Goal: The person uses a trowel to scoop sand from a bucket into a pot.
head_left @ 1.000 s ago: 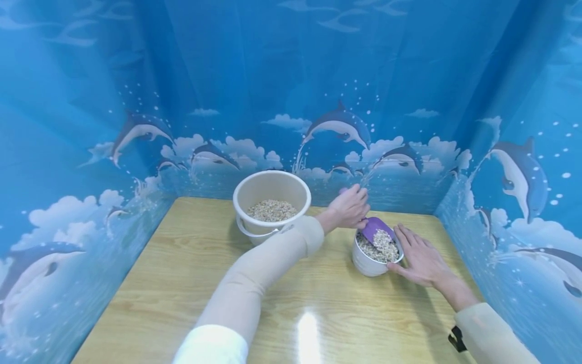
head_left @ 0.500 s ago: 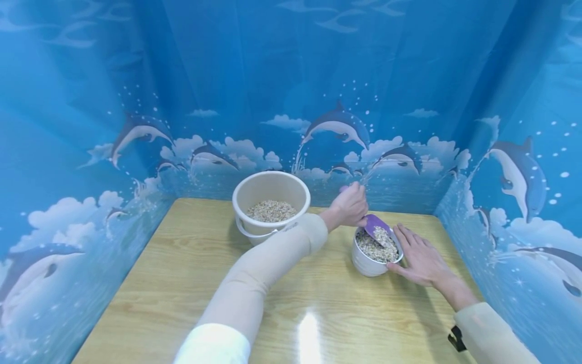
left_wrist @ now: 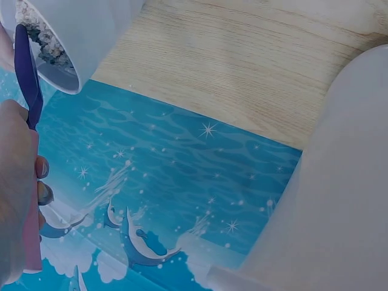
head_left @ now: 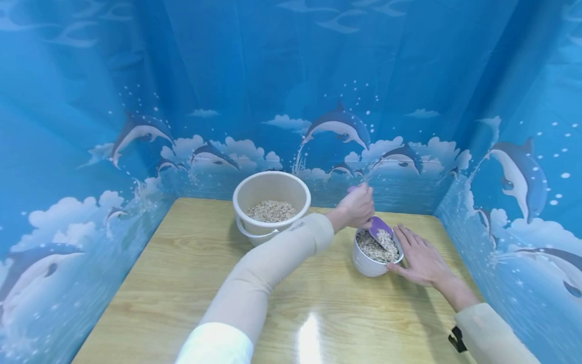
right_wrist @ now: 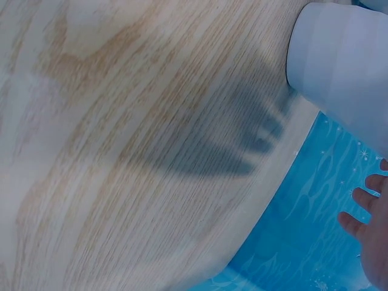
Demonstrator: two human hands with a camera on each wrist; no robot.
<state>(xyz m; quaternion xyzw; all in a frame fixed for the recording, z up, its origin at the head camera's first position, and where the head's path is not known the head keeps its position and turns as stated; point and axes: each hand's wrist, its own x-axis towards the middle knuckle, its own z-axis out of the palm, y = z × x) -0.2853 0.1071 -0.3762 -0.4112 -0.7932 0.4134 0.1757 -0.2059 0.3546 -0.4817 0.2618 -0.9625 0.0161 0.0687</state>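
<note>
My left hand (head_left: 356, 207) grips the handle of a purple scoop (head_left: 377, 225). In the left wrist view the fingers wrap the scoop's pink handle (left_wrist: 33, 209). Its blade tilts down inside a small white ribbed pot (head_left: 367, 264), with pale gravel-like grains (head_left: 385, 238) at its lower end. More grains, grey and brown, fill much of the pot. At the pot's right side, my right hand (head_left: 423, 259) rests with long fingers along the rim and thumb at the near edge. The right wrist view shows those fingers (right_wrist: 362, 199) spread out beside the pot wall.
A larger cream bucket (head_left: 247, 194) stands left of the pot, partly filled with similar grains, its handle (head_left: 254, 234) hanging down in front. My left forearm passes before it. Dolphin-printed blue sheets (head_left: 291, 76) enclose the wooden table (head_left: 182, 283) at the back and sides.
My left hand has shifted slightly right, moving the scoop farther across the pot. Fewer grains show heaped at the blade. My right hand and the pot stay put.
</note>
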